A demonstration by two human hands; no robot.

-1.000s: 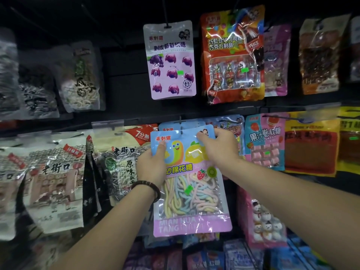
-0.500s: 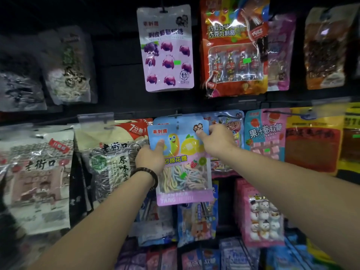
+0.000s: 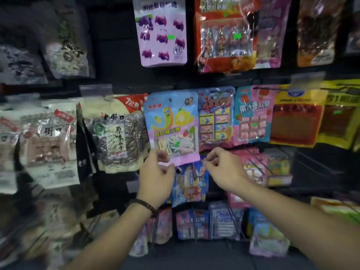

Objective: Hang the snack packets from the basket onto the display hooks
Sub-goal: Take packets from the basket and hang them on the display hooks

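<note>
A blue and pink candy packet [image 3: 171, 121] with a worm cartoon hangs on a hook in the middle row of the dark display wall. My left hand [image 3: 155, 178] is just below it, fingertips at the packet's lower left corner; whether they pinch it is blurred. My right hand [image 3: 224, 170] hovers below the packet's lower right corner with fingers loosely curled and nothing in them. No basket is in view.
Sunflower seed bags [image 3: 115, 133] hang to the left, colourful candy packets [image 3: 214, 117] and a pink sweets packet [image 3: 252, 115] to the right. A purple gummy packet [image 3: 161, 32] hangs above. Smaller packets [image 3: 191, 184] and wire hooks [image 3: 259, 166] fill the rows below.
Both hands have dropped from the top corners of the blue and pink packet to below its bottom edge. The packet now hangs by itself on the hook.
</note>
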